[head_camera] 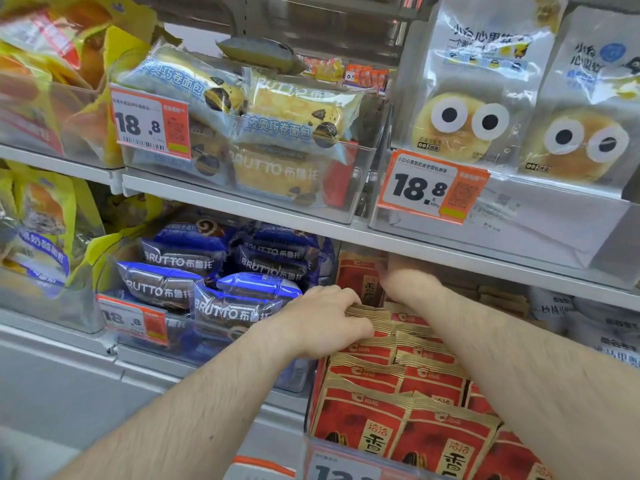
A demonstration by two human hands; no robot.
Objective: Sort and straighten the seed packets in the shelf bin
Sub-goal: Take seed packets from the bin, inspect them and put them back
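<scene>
Several red and tan seed packets [408,386] stand in rows in a clear shelf bin [313,382] at the lower right. My left hand [325,317] lies on the top edges of the middle rows, its fingers curled over the tan tops. Deep under the shelf above, my right hand [403,275] grips the upper edge of one upright red seed packet [360,275] at the back of the bin. Most of its fingers are hidden behind that packet and the shelf.
A bin of blue BRUTTO bread packs [214,282] stands directly left of the seed bin. The grey shelf edge [450,252] runs just above my right hand. Bread bags with price tags [429,187] fill the shelf above. White packets [602,327] lie to the right.
</scene>
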